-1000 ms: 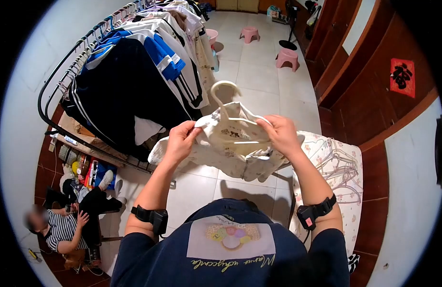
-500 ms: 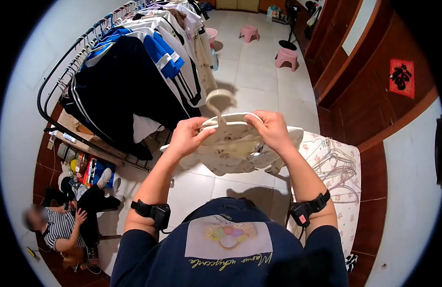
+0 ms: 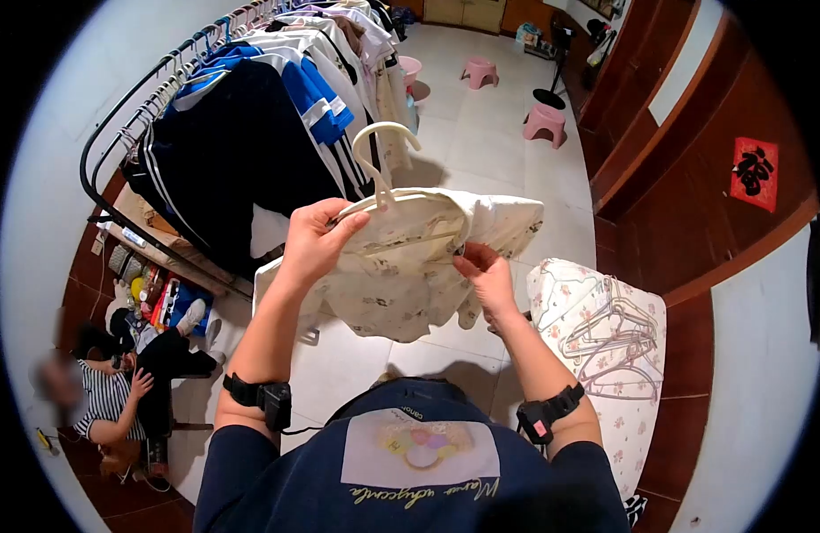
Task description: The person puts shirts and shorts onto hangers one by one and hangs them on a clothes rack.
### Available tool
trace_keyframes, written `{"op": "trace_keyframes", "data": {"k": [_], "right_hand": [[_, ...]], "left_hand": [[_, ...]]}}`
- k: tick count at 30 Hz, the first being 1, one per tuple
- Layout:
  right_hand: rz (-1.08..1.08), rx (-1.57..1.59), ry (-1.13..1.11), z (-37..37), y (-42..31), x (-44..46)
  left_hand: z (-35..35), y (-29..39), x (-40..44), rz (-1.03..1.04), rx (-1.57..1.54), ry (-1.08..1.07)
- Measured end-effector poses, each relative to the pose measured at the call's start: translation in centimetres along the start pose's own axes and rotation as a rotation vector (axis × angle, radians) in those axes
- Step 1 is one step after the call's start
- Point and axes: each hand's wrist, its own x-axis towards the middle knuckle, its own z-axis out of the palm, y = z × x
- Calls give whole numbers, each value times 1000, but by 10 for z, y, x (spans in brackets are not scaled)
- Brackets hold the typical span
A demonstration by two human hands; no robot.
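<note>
A pale, patterned garment (image 3: pixel 383 302) hangs between and just below the two hands, on a cream hanger (image 3: pixel 358 153) whose hook rises just beside the left hand, points away from the wearer and curls over towards the right-hand side. The shoulder line, its long axis, runs crosswise, slanting so that the end beyond the right hand lies farther from the body. The left hand (image 3: pixel 314 242) pinches the neckline (image 3: pixel 432 194) near the hook's base; the right hand (image 3: pixel 488 277) has thumb and fingers closed on the edge of the neck opening, nearer the body. Half a second earlier both hands gripped the neckline at about one level; now the right has dropped lower, and a shoulder spreads out past it. Loose hangers (image 3: pixel 619 330) lie on a floral cover (image 3: pixel 623 444) to the right of the right hand; dark trousers (image 3: pixel 232 133) hang beyond the left.
</note>
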Motion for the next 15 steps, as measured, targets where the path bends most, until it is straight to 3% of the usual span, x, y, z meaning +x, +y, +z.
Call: {"op": "trace_keyframes", "data": {"k": [5, 7, 8, 10, 15], "right_hand": [[28, 8, -95, 4, 25, 12], [234, 462, -146, 8, 15, 8], [239, 466, -155, 9, 18, 7], [304, 826, -338, 14, 19, 4], [448, 635, -551, 32, 25, -4]], "left_hand": [[-8, 10, -9, -48, -152, 32], [-11, 7, -11, -56, -180, 68], [-12, 6, -12, -60, -216, 98], [-12, 10, -15, -87, -245, 107], [-10, 9, -21, -136, -254, 150]]}}
